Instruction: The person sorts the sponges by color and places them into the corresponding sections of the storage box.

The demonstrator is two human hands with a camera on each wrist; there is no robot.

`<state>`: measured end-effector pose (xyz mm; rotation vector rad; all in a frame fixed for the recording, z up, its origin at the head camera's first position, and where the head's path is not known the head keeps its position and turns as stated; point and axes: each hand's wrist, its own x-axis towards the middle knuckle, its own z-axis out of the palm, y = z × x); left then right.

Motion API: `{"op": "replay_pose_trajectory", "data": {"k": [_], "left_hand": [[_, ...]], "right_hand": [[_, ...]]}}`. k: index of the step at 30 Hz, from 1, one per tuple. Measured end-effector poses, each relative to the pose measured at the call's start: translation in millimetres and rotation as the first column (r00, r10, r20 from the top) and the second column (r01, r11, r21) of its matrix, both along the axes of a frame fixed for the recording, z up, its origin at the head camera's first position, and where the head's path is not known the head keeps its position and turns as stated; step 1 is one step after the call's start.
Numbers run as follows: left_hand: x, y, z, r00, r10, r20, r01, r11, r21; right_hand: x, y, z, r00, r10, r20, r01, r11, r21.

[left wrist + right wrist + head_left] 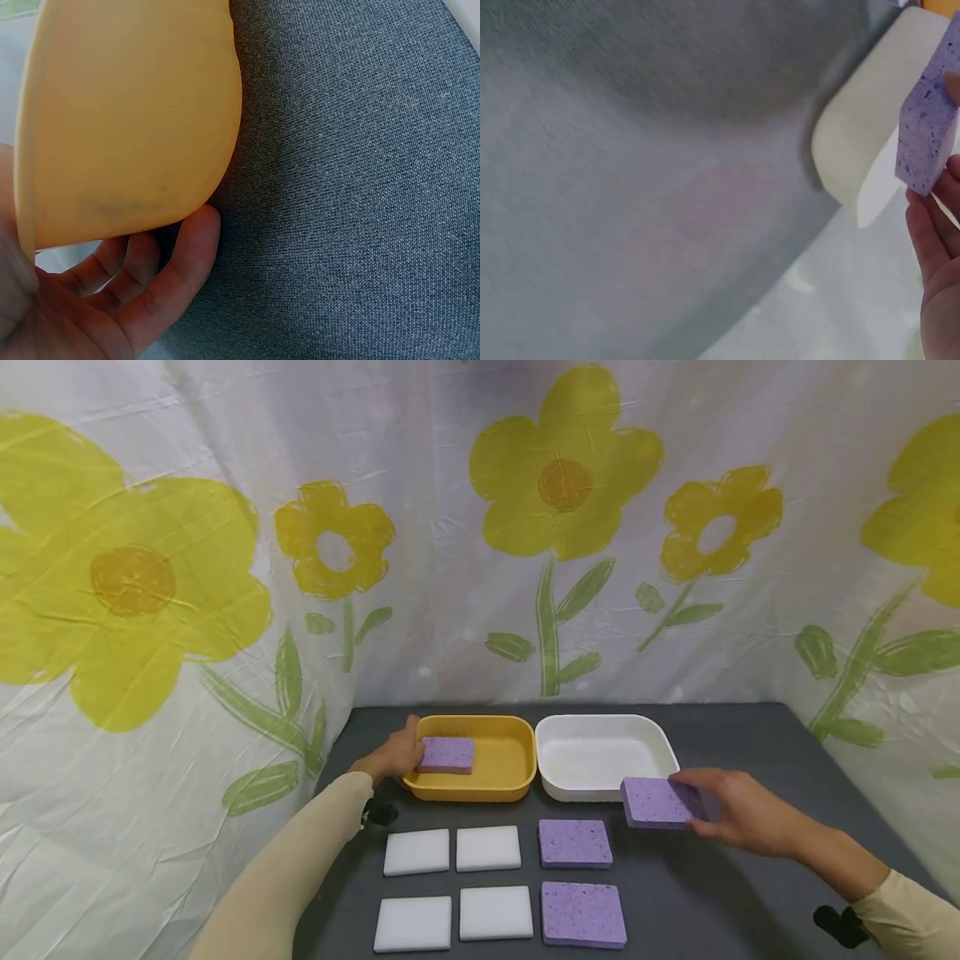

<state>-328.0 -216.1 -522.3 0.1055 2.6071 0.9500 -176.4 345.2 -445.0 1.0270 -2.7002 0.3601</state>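
In the head view my right hand (pixel 750 810) pinches a purple speckled sponge (pixel 660 802) between thumb and fingers, in front of the white tray's (pixel 558 787) right corner. The right wrist view shows that sponge (pixel 930 120) held by its edges, close by the white tray (pixel 870 97). My left hand (pixel 399 752) grips the left end of the yellow tray (pixel 468 792). In the left wrist view its fingers (pixel 191 259) curl along the outside of the yellow tray (pixel 135 112). Another purple sponge (pixel 447 755) lies inside that tray, at its left.
Two purple sponges (pixel 575 843) (pixel 582 914) lie in a column on the dark grey table (pixel 697 910). Left of them are several white sponge blocks (pixel 417 852) in two rows. A flower-printed curtain (pixel 435 610) hangs behind and beside the table.
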Motion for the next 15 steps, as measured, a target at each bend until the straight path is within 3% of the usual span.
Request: {"op": "replay_pose_trajectory", "data": {"k": [10,15], "left_hand": [[-1.1,-1,-1.4,1.000,-0.007,-0.007,0.006,1.000,-0.006],[-2.3,-1,-2.5,1.000,0.001,0.001,-0.001,1.000,-0.001]], "right_hand": [[-18.7,-30,24.8,0.999,0.037,-0.003,-0.037,0.999,0.009],[-31.1,-57,28.6,0.999,0.012,0.053,-0.013,1.000,0.017]]}}
